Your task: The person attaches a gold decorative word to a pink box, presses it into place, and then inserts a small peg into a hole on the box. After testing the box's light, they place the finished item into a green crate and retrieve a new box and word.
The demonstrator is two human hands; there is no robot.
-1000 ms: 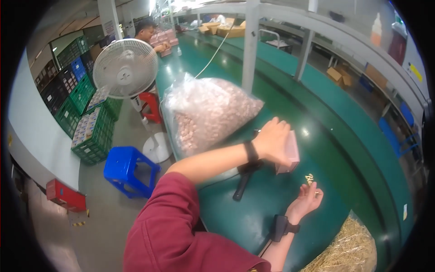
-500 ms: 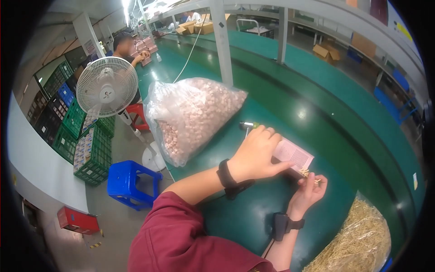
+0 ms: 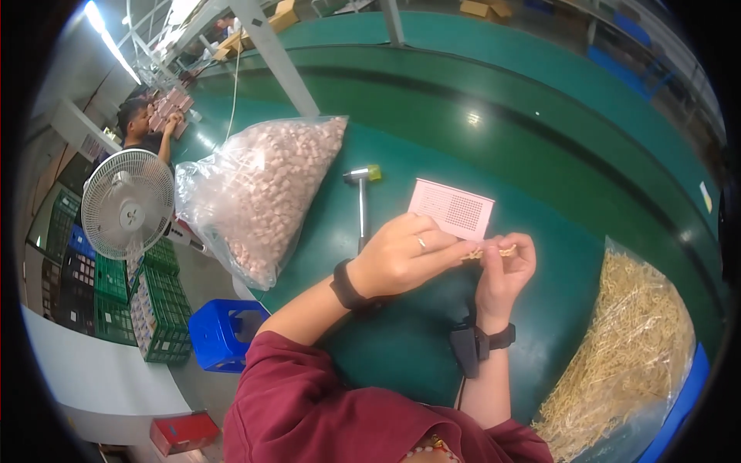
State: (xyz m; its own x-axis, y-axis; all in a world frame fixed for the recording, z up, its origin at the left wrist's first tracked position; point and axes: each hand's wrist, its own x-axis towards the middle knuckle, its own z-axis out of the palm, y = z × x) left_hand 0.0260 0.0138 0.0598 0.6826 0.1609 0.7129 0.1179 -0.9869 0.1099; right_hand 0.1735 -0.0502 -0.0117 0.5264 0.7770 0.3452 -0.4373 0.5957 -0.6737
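Note:
A pink panel point(image 3: 465, 213) with a grid of dark holes lies on the green tabletop just beyond my hands. My right hand point(image 3: 503, 279) is closed, holding several thin gold-coloured pins point(image 3: 505, 251) between thumb and curled fingers. From the left, my left hand point(image 3: 401, 258) reaches across the panel's near corner. Its thumb and fingertips pinch at the near end of those pins, touching the right hand's fingertips. Left of the panel lies a small hammer point(image 3: 362, 199) with a yellow-green face, its handle end partly behind my left hand.
A large clear bag of small pink blocks point(image 3: 262, 189) sits on the left. At the right lies a clear bag of gold-coloured pins point(image 3: 629, 332). A white fan point(image 3: 129, 204) and a blue stool point(image 3: 224, 336) stand beyond the table's left edge. Another person point(image 3: 143, 131) works farther back.
My view has turned, shifting the scene leftward. My left hand has come off the panel's side to the pins at my right fingertips. The hammer shows more fully.

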